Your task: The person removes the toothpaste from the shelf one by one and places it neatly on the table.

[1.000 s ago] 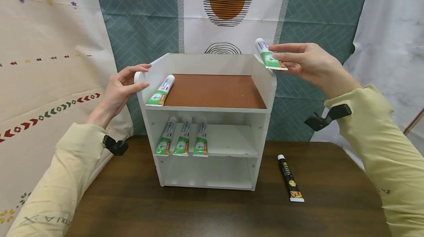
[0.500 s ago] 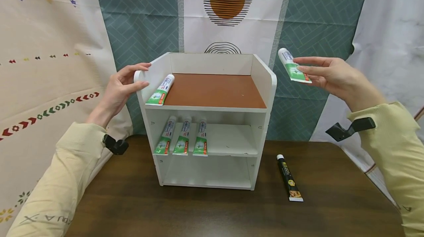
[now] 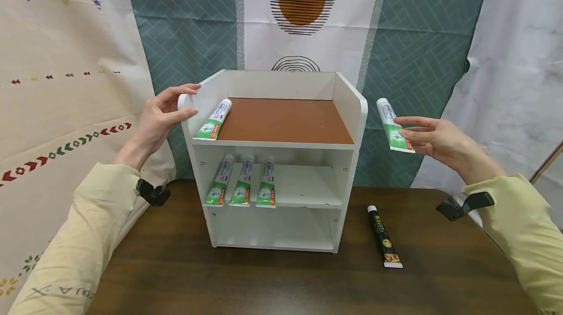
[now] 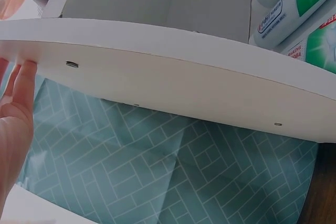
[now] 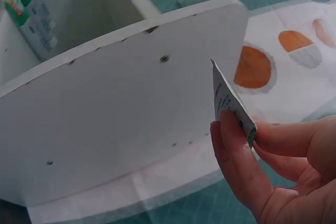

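Note:
Beside the right side of a white shelf unit (image 3: 273, 145), my right hand (image 3: 444, 144) pinches a green-and-white toothpaste tube (image 3: 395, 126) between thumb and fingers, cap end up. The right wrist view shows this tube (image 5: 231, 103) nearly edge-on, apart from the unit's side panel (image 5: 131, 93). At the unit's upper left, my left hand (image 3: 156, 117) grips the edge of the side panel with thumb and fingers. One like tube (image 3: 214, 120) lies at the left of the brown top. On the middle shelf are three more, left (image 3: 220, 180), centre (image 3: 242, 181) and right (image 3: 267, 184).
A black tube (image 3: 384, 236) with a white cap lies on the dark wooden table (image 3: 299, 281), right of the unit. The unit's bottom shelf (image 3: 274, 229) stands below the filled one. Patterned cloths (image 3: 396, 26) hang behind and at both sides.
My right hand has carried the toothpaste tube from above the unit's right panel outward to the right, then down. My left hand stays at the left panel.

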The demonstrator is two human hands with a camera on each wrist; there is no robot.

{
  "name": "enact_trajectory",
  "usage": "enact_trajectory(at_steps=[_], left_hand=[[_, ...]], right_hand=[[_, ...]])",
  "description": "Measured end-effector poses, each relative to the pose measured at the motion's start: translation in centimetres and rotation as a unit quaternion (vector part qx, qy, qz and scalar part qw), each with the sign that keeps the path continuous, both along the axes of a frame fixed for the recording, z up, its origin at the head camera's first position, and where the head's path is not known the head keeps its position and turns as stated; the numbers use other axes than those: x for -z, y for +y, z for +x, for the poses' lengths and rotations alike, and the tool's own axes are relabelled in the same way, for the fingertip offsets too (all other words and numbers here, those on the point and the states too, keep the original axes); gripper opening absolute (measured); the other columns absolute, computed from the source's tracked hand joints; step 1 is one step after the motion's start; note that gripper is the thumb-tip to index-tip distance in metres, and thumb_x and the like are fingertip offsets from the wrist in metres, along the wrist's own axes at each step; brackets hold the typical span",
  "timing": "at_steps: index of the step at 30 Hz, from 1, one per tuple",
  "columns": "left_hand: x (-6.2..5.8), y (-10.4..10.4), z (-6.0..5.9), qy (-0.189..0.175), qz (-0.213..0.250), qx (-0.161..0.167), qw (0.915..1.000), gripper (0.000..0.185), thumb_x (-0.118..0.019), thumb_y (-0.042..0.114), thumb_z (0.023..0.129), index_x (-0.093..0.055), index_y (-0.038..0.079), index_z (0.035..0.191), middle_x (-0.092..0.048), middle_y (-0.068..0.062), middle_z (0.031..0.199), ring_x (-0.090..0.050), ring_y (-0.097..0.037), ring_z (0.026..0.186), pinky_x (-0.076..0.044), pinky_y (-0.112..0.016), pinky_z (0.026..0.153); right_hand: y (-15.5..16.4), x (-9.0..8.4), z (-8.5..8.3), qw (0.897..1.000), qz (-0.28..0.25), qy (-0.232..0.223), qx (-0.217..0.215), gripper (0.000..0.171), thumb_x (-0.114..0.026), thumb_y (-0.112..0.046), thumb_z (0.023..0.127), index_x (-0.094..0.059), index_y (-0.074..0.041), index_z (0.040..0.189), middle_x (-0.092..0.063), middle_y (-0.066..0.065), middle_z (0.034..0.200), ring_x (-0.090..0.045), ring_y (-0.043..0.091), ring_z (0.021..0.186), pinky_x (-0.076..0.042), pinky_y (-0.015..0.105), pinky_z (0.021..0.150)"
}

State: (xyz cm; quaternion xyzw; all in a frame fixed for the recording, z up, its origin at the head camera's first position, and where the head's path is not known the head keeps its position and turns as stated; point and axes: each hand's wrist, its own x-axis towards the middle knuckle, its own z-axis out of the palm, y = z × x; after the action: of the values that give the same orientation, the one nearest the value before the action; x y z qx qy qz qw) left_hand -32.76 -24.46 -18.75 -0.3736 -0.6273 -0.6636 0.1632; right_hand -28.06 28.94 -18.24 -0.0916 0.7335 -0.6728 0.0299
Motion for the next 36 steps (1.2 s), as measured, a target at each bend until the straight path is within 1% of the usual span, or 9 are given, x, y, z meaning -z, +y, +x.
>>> enact_trajectory(at_steps=[7,12,16,20,22,27,32,34,36], left_hand=[[0.1,0.1,0.0,0.000,0.004,0.004,1.0000,0.036,-0.059,-0.014,0.080,-0.059,0.000,0.113,-0.042,-0.014,0.131,-0.033,-0.025,0.121,-0.041,-0.025,0.083],[0.1,0.0,0.1,-0.005,0.008,0.009,0.9999,0.035,-0.058,-0.015,0.080,-0.059,-0.001,0.113,-0.042,-0.014,0.131,-0.034,-0.026,0.121,-0.041,-0.025,0.083],[-0.1,0.1,0.1,-0.006,0.009,0.010,0.9999,0.035,-0.058,-0.014,0.080,-0.059,-0.001,0.112,-0.041,-0.015,0.132,-0.035,-0.027,0.120,-0.041,-0.026,0.083],[-0.1,0.2,0.2,-0.007,0.011,0.015,0.9998,0.035,-0.057,-0.015,0.080,-0.058,-0.002,0.112,-0.041,-0.015,0.132,-0.035,-0.027,0.120,-0.041,-0.026,0.083],[-0.1,0.2,0.2,-0.007,0.011,0.017,0.9998,0.035,-0.057,-0.015,0.080,-0.058,-0.002,0.112,-0.041,-0.015,0.132,-0.035,-0.027,0.120,-0.041,-0.026,0.082],[-0.1,0.3,0.2,-0.007,0.014,0.018,0.9997,0.035,-0.057,-0.016,0.080,-0.058,-0.002,0.112,-0.040,-0.015,0.133,-0.037,-0.028,0.118,-0.042,-0.026,0.082],[0.0,0.3,0.2,-0.012,0.016,0.018,0.9996,0.034,-0.057,-0.015,0.080,-0.058,-0.002,0.112,-0.040,-0.015,0.133,-0.038,-0.027,0.117,-0.042,-0.026,0.082],[0.0,0.3,0.2,-0.013,0.016,0.017,0.9996,0.034,-0.057,-0.015,0.080,-0.058,-0.002,0.112,-0.040,-0.015,0.133,-0.037,-0.027,0.118,-0.042,-0.026,0.082],[-0.1,0.3,0.2,-0.012,0.016,0.016,0.9997,0.034,-0.057,-0.015,0.080,-0.058,-0.002,0.112,-0.040,-0.015,0.133,-0.037,-0.028,0.118,-0.042,-0.026,0.082]], right_hand=[[1.2,3.1,-0.4,0.999,0.012,-0.008,-0.029,0.025,-0.060,-0.003,0.086,-0.068,-0.018,0.105,-0.054,0.007,0.099,-0.059,0.018,0.078,-0.050,0.030,0.068],[1.7,5.5,-0.4,0.998,0.056,-0.011,-0.018,0.025,-0.062,-0.007,0.086,-0.067,-0.023,0.104,-0.056,0.006,0.100,-0.058,0.019,0.080,-0.049,0.034,0.070],[2.2,7.5,-0.4,0.996,0.090,-0.010,-0.014,0.027,-0.064,-0.009,0.085,-0.064,-0.021,0.109,-0.054,0.008,0.103,-0.059,0.020,0.080,-0.049,0.035,0.070],[2.8,9.5,-0.3,0.992,0.123,-0.001,-0.019,0.034,-0.064,-0.011,0.085,-0.058,-0.015,0.119,-0.049,0.014,0.111,-0.059,0.021,0.080,-0.049,0.036,0.070],[3.1,10.3,-0.1,0.991,0.130,0.000,-0.021,0.037,-0.064,-0.012,0.085,-0.056,-0.012,0.121,-0.046,0.017,0.113,-0.059,0.022,0.079,-0.049,0.036,0.069],[3.6,12.3,0.0,0.990,0.137,0.003,-0.032,0.038,-0.063,-0.010,0.085,-0.054,-0.004,0.122,-0.048,0.019,0.111,-0.059,0.023,0.079,-0.050,0.039,0.068],[3.9,14.1,0.2,0.984,0.176,0.004,-0.025,0.045,-0.063,-0.010,0.085,-0.047,0.005,0.124,-0.047,0.025,0.115,-0.058,0.025,0.080,-0.050,0.041,0.066],[4.0,14.8,0.3,0.981,0.195,0.007,-0.019,0.046,-0.063,-0.010,0.085,-0.046,0.007,0.124,-0.047,0.027,0.115,-0.057,0.027,0.080,-0.050,0.041,0.065],[4.1,15.5,0.4,0.979,0.203,0.007,-0.014,0.046,-0.064,-0.010,0.085,-0.046,0.008,0.123,-0.047,0.027,0.114,-0.057,0.028,0.079,-0.050,0.041,0.063]])
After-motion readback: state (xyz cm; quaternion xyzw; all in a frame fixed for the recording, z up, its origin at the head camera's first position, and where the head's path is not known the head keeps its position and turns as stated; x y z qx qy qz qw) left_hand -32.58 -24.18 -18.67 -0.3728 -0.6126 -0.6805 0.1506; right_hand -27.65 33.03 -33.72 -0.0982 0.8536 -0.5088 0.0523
